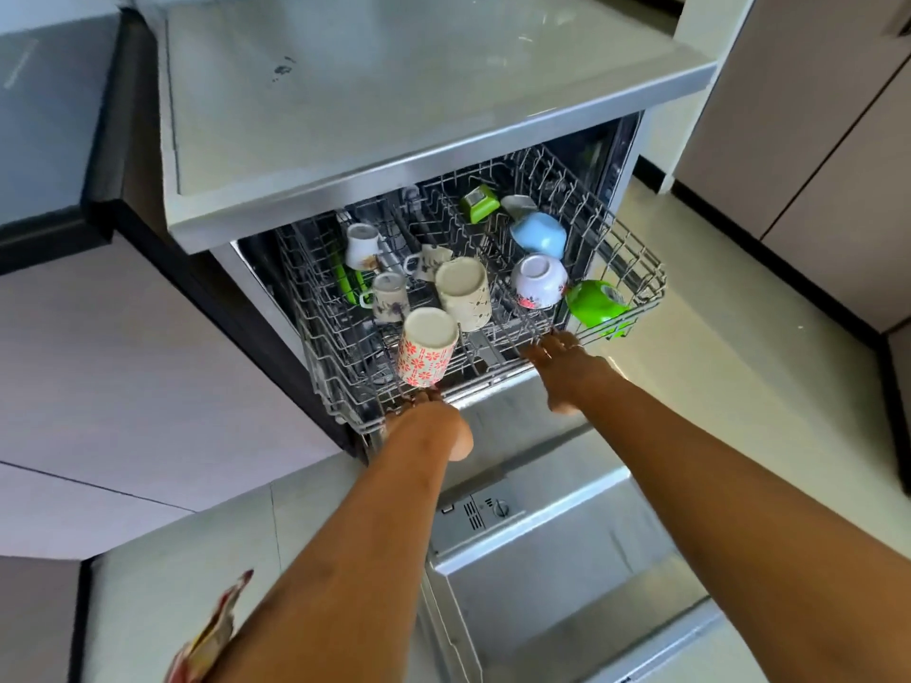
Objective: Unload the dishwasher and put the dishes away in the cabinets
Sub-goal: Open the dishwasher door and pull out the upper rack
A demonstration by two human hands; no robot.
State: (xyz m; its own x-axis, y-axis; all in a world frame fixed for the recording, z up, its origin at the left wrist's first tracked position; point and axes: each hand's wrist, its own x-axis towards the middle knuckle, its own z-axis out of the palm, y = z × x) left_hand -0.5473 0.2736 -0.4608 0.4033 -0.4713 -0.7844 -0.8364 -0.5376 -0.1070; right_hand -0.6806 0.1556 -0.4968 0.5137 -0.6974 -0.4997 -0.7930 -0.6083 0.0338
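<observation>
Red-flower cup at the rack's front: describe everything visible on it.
The cup is white with a red flower print on its wall and a plain cream base; it looks ceramic. No handle shows. It sits upside down, tilted toward the camera, at the front left of the wire rack. The left hand holds the rack's edge just below; whether it touches the cup is unclear.

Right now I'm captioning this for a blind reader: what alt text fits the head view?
A person's left hand holds and their right hand touches the front rim of a dishwasher's pulled-out upper rack, above the lowered door. The rack carries upturned mugs and blue, white and green bowls.
</observation>
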